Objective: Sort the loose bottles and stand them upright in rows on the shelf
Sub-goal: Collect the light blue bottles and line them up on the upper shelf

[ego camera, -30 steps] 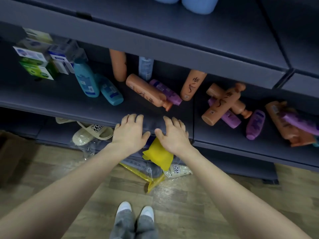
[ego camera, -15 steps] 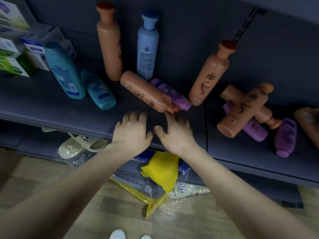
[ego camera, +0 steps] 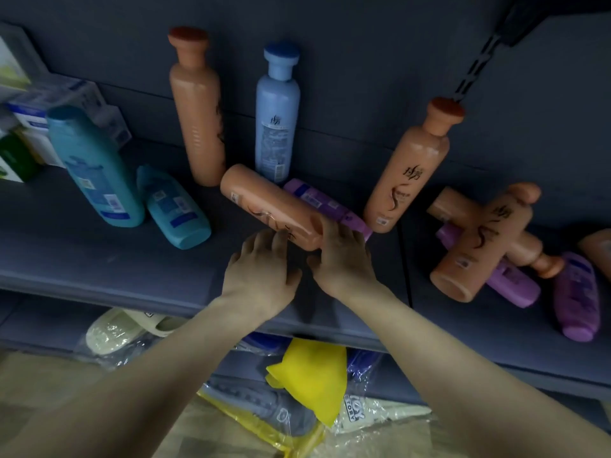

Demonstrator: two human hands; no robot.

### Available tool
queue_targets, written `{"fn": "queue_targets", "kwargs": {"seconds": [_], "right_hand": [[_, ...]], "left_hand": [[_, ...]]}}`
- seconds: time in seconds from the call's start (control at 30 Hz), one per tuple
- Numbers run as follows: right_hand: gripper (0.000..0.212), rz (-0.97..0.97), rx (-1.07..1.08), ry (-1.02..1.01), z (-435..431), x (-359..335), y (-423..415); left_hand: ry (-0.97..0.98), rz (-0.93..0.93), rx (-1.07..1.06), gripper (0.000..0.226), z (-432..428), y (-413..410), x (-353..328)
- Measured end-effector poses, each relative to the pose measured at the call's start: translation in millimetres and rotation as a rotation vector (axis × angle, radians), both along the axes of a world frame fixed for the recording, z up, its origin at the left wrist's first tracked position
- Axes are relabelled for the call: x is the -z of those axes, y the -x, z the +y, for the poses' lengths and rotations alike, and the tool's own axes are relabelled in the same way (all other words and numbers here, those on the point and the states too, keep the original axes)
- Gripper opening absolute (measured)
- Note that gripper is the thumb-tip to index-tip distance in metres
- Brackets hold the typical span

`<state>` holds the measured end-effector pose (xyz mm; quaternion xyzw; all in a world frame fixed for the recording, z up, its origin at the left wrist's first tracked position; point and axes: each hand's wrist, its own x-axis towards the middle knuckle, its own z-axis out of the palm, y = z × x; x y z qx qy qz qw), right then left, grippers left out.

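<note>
The orange bottle (ego camera: 264, 206) lies flat on the shelf (ego camera: 99, 259), just in front of both hands. Its long axis runs slantwise, with the base to the back left and the cap end to the front right, beside a purple bottle (ego camera: 317, 200). The right hand (ego camera: 344, 259) is nearer, and its fingers (ego camera: 334, 231) lie over the cap end; I cannot tell if they grip it. The left hand (ego camera: 261, 272) has straight fingers (ego camera: 279, 239) that touch the body of the bottle.

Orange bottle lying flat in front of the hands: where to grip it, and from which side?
Grip the lying orange bottle round its straight mid-body, coming from the front and above. The purple bottle lies close along its rear toward the cap, blocking that side. The cap end is under the right hand.
</note>
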<state>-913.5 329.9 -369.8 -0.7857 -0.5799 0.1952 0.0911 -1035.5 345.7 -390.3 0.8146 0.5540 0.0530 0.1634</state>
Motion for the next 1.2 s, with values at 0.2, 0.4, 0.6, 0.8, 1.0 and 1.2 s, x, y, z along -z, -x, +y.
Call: {"fn": "queue_targets", "kwargs": {"seconds": [0.2,0.4,0.6,0.8,1.0,1.2], "right_hand": [[0.053,0.006,0.043,0.011,6,6,-1],[0.033,0.087,0.085,0.025,6,7,-1],[0.026,0.402,0.23,0.127,-6,9,7],[0.007,0.879,0.568,0.107,-32,6,17],[0.033,1.056,0.52,0.057,-54,8,20],[0.041,1.237,0.409,-0.072,-64,5,40]], "left_hand": [[0.122,-0.055,0.023,0.076,1,-4,3],[0.205,-0.175,-0.015,0.074,-2,-4,6],[0.293,-0.366,-0.176,0.07,-9,0,-4],[0.409,-0.543,-0.316,0.076,-13,3,-15],[0.492,-0.772,-0.428,0.091,-26,14,-23],[0.32,-0.961,-0.447,0.116,-36,38,-27]]}}
